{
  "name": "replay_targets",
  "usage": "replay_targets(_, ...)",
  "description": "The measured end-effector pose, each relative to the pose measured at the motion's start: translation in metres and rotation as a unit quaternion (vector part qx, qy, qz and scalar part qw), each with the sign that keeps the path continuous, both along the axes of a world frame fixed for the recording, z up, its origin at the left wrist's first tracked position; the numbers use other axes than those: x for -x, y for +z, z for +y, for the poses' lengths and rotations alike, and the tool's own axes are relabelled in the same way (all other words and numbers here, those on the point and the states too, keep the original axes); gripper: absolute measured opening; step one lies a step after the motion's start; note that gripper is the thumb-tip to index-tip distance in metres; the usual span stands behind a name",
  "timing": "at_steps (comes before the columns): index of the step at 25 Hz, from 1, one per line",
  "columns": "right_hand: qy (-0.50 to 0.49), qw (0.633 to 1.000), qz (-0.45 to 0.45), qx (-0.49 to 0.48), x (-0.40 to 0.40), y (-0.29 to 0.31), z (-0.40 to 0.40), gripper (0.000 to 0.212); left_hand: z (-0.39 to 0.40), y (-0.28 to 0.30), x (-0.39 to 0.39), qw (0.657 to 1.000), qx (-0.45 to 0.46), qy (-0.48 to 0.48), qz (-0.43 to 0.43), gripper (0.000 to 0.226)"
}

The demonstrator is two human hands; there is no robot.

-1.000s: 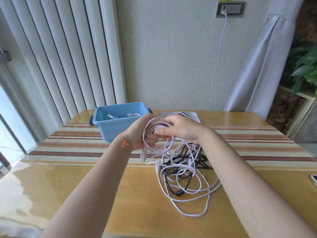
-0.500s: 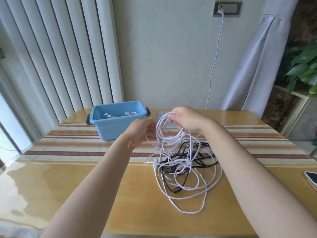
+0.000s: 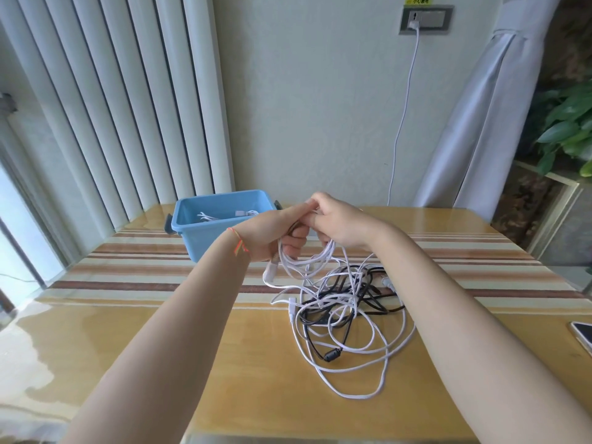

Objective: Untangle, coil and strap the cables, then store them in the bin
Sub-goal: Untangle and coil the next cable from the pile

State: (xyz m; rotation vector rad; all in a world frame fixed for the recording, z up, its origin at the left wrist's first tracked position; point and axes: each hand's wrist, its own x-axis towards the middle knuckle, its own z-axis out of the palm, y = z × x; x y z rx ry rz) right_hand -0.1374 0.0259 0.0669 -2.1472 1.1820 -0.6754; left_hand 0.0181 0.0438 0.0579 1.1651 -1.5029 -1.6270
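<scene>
— While raised close together over the table (image 3: 224, 363), holding what?

— Left hand (image 3: 272, 233) curled round a bundle of white cable loops (image 3: 298, 261), fingers closed on it, thumb lying on top. Right hand (image 3: 341, 222) touching the left one, fingers bent and pinching the same loops at their upper part.

— And below the hands?

— Several white loops drooping under both hands, with a white connector (image 3: 269, 274) dangling just beside the left wrist. Lower down, running into the tangle (image 3: 346, 315) of white and black cables, lying on the table near its middle, in front of the hands.

— Separated from the black ones already?

— Not separated; crossing each other in many places. Hard to follow any single strand. At the near side of the pile, one black cable with a thick bead (image 3: 330, 355) on it.

— And the bin, where?

— Blue bin (image 3: 205, 241) standing at the far left part of the table, just behind the left hand, on the striped runner (image 3: 134, 261). Inside, a few white cables (image 3: 224, 216) lying on the bottom.

— Anything else around?

— Phone (image 3: 584, 336) at the right edge of the table, partly cut off by the view. Wall socket (image 3: 426, 19) with a white charger plugged in, cord going down behind the table. Thin orange thread (image 3: 238, 245) tied on the left wrist.
</scene>
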Motion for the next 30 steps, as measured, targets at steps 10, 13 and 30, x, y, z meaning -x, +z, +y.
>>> replay_targets(10,-0.021,0.98,0.023,-0.197,0.032,-0.017,-0.001,0.029,-0.028,-0.045,-0.038,0.797,-0.19,0.133,0.558,0.063)
replay_targets(13,-0.057,0.957,0.191,-0.213,0.043,-0.01,-0.002,0.018,-0.032,-0.056,-0.046,0.74,-0.191,0.234,0.601,0.07)
replay_targets(30,-0.095,0.992,-0.024,0.075,0.01,-0.005,-0.004,0.027,-0.011,-0.04,0.021,0.94,0.167,0.138,-0.263,0.035)
